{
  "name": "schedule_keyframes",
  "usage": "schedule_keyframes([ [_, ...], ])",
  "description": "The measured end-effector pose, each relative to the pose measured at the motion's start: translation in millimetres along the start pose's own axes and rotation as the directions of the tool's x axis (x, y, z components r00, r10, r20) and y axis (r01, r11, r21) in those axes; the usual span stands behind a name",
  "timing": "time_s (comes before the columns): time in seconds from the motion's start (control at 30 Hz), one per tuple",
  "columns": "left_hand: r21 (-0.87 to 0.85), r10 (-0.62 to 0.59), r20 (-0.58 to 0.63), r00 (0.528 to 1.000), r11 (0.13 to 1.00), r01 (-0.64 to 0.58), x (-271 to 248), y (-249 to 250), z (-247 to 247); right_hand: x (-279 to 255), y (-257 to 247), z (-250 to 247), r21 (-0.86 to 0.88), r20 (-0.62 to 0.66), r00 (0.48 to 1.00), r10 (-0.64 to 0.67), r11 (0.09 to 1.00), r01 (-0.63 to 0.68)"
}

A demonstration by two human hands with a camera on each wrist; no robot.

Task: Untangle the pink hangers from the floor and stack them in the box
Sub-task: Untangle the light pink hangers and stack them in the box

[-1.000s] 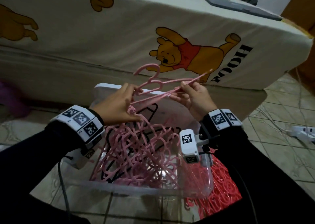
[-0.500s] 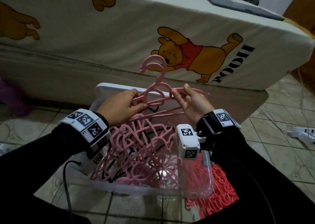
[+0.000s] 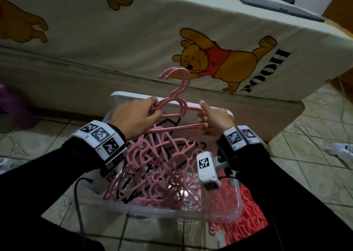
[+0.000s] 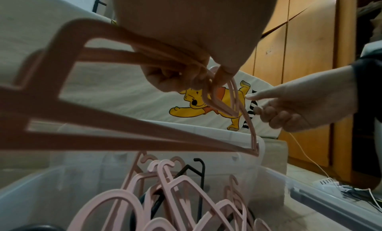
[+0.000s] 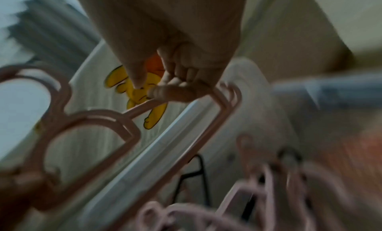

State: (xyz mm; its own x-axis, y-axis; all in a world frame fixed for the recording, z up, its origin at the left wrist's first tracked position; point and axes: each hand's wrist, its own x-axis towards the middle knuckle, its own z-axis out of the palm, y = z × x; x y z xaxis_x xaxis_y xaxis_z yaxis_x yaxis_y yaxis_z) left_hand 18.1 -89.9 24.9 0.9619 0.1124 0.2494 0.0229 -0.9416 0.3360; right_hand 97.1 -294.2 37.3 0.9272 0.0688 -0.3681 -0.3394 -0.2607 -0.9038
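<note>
The left hand (image 3: 133, 117) has its fingers curled around the left shoulders of a pair of pink hangers (image 3: 178, 90), gripping near the neck; the right hand (image 3: 214, 118) curls its fingers round the right ends, thumb raised and straight; the hangers are held upright between the hands, hooks pointing up, just above a clear plastic box (image 3: 172, 212) on the tiled floor (image 3: 305, 164); inside the box lies a jumble of pink and black hangers (image 3: 158, 166); red hangers (image 3: 248, 212) lie beside the box at right; a bed (image 3: 133, 40) with a cartoon bear sheet stands behind.
</note>
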Motion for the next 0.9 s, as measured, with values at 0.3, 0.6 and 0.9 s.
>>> schedule_keyframes([
  [0.3,-0.015,-0.034,0.094,0.995,0.999,0.035,0,-3,1,-1,12,11,-0.868,0.414,0.641,-0.646,-0.068,0.493],
  [0.6,0.287,-0.033,0.01,0.999,0.958,0.029,8,-21,-3,-11,16,37,-0.727,0.522,0.406,-0.751,-0.142,0.672],
  [0.9,0.295,-0.069,-0.027,0.997,0.953,0.074,14,-24,-8,-15,91,114,-0.277,0.952,0.306,-0.03,-0.509,0.815],
])
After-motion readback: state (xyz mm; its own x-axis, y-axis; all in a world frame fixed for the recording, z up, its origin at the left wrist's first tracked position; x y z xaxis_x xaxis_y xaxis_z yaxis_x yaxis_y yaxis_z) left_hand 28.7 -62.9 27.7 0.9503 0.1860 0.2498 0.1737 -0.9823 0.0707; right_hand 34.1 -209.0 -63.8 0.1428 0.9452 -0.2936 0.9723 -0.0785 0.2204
